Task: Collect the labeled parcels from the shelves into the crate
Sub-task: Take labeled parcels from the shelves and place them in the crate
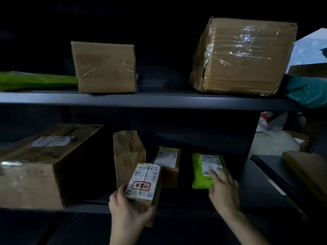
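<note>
Brown carton [156, 196] bears a white label [146, 175] (red-outlined stamp [141, 186]), lime-green pouch [200, 181] at three o'clock, grey shelf [159, 100].

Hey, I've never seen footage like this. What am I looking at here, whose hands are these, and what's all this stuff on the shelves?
No machine here: one camera worn on a person's head looks down at their own bare hands. The left hand holds a small labeled box. The right hand lays its fingers on a green bag parcel on the lower shelf; whether it grips is unclear. On the upper shelf stand a plain brown box and a bigger taped box.
</note>
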The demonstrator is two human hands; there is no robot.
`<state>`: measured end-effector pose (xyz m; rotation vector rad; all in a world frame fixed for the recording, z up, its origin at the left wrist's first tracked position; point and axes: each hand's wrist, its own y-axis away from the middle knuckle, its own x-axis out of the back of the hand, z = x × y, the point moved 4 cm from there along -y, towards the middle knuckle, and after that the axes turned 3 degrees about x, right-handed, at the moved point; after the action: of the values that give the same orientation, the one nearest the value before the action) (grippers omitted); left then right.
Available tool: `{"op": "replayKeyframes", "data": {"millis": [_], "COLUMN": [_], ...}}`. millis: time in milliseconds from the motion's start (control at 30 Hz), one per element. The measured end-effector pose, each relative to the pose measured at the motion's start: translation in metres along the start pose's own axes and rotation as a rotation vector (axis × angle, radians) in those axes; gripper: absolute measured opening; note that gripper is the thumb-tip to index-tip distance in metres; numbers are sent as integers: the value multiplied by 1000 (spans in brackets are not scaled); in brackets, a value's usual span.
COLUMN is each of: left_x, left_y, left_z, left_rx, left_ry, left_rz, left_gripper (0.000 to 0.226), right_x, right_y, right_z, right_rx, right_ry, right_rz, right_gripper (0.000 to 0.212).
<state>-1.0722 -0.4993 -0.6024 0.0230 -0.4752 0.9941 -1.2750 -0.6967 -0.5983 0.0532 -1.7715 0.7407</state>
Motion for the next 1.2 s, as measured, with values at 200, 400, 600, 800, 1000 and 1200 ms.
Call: {"op": "replayKeyframes", "data": {"millis": [200, 400, 600, 800, 1000, 1200], "left_x": [13, 28, 27, 27, 32, 42], "left_y": [-12, -18, -18, -17, -12, -12], "left_z": [-13, -20, -26, -20, -15, -16], "left_rx": [76, 102, 69, 57, 57, 47], "left_ry": [-14, 8, 13, 6, 25, 24], "left_rz": [7, 41, 56, 56, 38, 39], "left_gripper": [121, 122, 113, 109, 108, 107], "right_x": [-18, -42, -32, -18, -7, -7], "right_y": [-44, -44, -32, -13, -2, 1], "right_z": [-111, -122, -99, -67, -50, -53], "right_rx": [215, 312, 353, 356, 329, 299], "right_ry": [-220, -254, -326, -336, -335, -349], "right_rz": [-184, -139, -59, -31, -7, 2], "right_gripper": [53, 52, 44, 41, 40, 40]}}
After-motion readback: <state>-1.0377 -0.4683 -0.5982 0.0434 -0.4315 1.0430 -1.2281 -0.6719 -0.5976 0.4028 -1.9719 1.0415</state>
